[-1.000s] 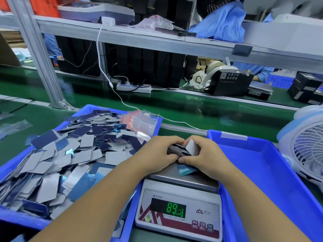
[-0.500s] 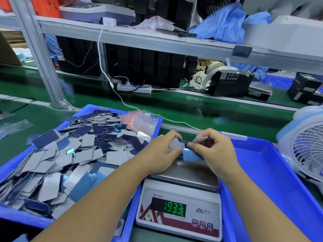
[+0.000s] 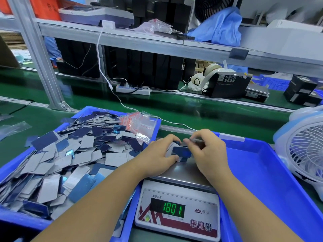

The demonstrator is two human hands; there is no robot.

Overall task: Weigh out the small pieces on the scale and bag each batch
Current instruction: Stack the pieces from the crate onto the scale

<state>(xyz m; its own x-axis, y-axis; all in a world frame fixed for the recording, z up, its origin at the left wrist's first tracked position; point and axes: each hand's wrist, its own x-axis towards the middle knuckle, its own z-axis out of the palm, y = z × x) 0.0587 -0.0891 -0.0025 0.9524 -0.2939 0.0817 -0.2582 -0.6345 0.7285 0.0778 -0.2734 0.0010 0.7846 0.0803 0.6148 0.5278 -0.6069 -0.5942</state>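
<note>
A digital scale [image 3: 178, 208] stands between two blue trays, its green display lit. Over its steel pan my left hand [image 3: 158, 155] and my right hand [image 3: 208, 152] together grip a small stack of blue and grey pieces [image 3: 180, 151]. The fingers of both hands curl round the stack's ends, and my right fingertips also pinch a thin edge above it. The left blue tray [image 3: 15, 220] holds a heap of several loose blue and grey pieces [image 3: 57, 158]. Small clear zip bags with red strips [image 3: 139, 124] lie at that tray's far right corner.
The right blue tray [image 3: 272, 180] lies beside the scale. A white and blue desk fan [image 3: 304, 151] stands at the right edge. A white cable [image 3: 111, 88] runs across the green belt. A black tape dispenser [image 3: 227, 84] sits under the metal shelf.
Both hands have gathered the pieces off the scale pan into a stack and lifted it a little. The display reading has changed from frame to frame.
</note>
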